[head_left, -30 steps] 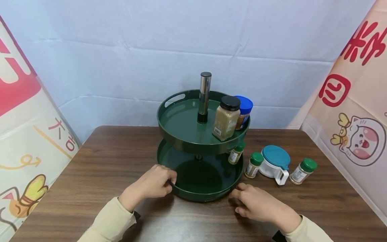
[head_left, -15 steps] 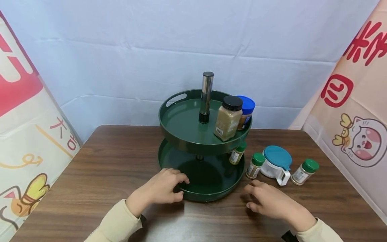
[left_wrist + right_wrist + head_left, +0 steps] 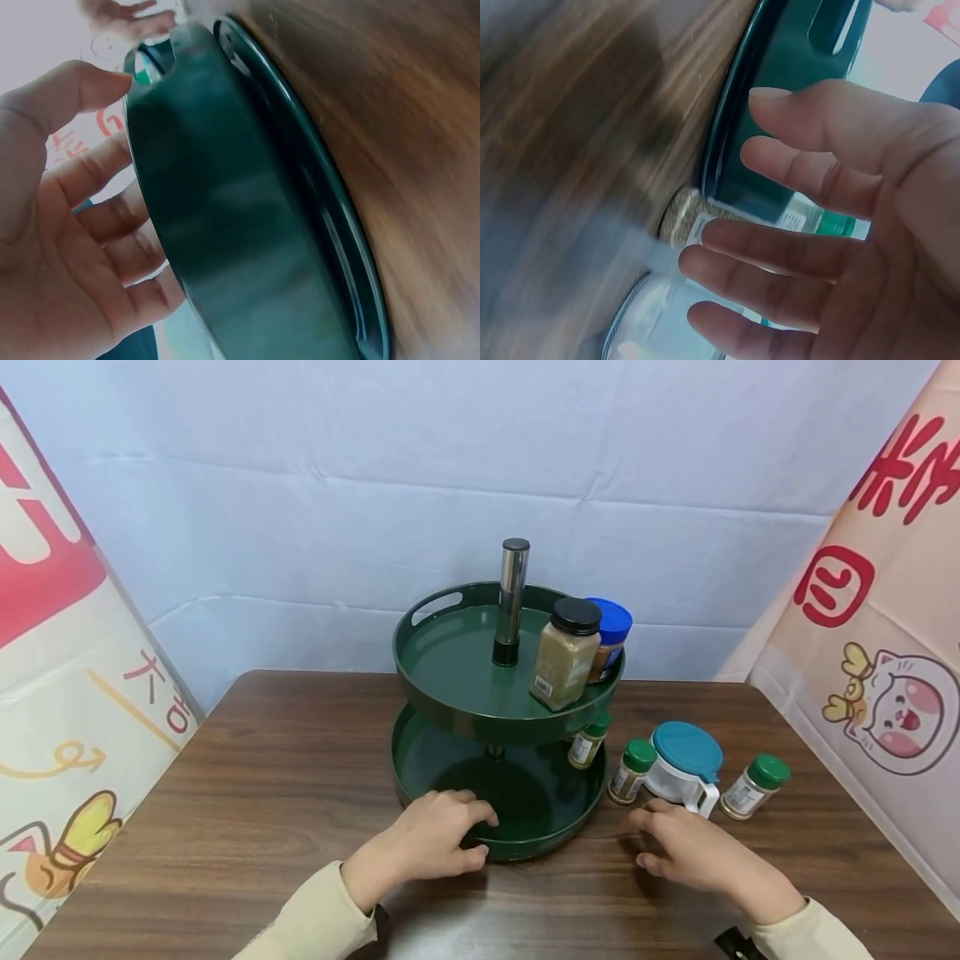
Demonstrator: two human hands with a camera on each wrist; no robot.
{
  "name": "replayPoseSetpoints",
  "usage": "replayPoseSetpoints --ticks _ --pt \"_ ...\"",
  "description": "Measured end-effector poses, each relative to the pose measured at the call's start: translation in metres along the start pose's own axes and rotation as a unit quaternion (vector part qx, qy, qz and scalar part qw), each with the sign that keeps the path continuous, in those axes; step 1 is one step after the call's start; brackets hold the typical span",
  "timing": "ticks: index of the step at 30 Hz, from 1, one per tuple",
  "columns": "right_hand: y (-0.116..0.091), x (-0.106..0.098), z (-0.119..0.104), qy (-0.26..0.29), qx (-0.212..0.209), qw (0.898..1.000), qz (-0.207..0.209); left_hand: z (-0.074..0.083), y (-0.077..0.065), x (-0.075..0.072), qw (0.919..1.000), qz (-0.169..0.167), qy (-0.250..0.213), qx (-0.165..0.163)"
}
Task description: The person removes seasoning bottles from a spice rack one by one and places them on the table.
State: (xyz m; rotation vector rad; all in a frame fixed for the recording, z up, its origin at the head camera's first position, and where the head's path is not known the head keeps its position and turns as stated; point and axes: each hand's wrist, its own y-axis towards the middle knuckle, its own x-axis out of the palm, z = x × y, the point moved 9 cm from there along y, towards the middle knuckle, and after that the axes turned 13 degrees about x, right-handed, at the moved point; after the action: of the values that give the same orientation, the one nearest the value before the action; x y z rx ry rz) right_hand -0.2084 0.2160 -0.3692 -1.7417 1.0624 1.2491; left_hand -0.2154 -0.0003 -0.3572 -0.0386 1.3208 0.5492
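A dark green two-tier turntable rack (image 3: 457, 718) stands mid-table. My left hand (image 3: 435, 839) is at the front rim of its lower tray (image 3: 540, 846), fingers loosely bent over the edge; in the left wrist view the thumb lies close to the rim, and firm contact is unclear. My right hand (image 3: 697, 852) hovers above the table right of the rack, fingers relaxed and holding nothing. Nearest to it are a green-lidded spice jar (image 3: 628, 774) and a white-handled container with a teal lid (image 3: 686, 752). The right wrist view shows that spice jar (image 3: 681, 214) beyond the fingertips.
The upper tray (image 3: 450, 652) carries a black-lidded square jar (image 3: 562, 668) and a blue-lidded jar (image 3: 611, 635). One green-lidded jar (image 3: 585, 749) stands in the lower tray's right side. Another green-lidded jar (image 3: 752, 788) is farthest right. A metal post (image 3: 512, 593) rises from the rack.
My left hand has slid rightward along the lower tray's front rim. My right hand has drawn away from that rim toward the right. The rack and jars look unchanged.
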Motion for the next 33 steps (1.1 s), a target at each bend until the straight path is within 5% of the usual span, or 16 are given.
replayPoseSetpoints --ticks 6,18,33 --pt "0.000 -0.006 0.014 0.007 0.009 1.000 0.014 0.008 0.007 0.008 0.9997 -0.013 -0.019 0.007" --pt "0.009 -0.004 0.042 0.007 0.057 0.998 0.003 0.013 0.008 0.018 0.9994 -0.019 0.025 0.013" --pt "0.009 -0.004 0.038 0.005 0.054 0.998 0.011 0.009 0.005 0.017 0.9992 -0.010 0.034 0.016"
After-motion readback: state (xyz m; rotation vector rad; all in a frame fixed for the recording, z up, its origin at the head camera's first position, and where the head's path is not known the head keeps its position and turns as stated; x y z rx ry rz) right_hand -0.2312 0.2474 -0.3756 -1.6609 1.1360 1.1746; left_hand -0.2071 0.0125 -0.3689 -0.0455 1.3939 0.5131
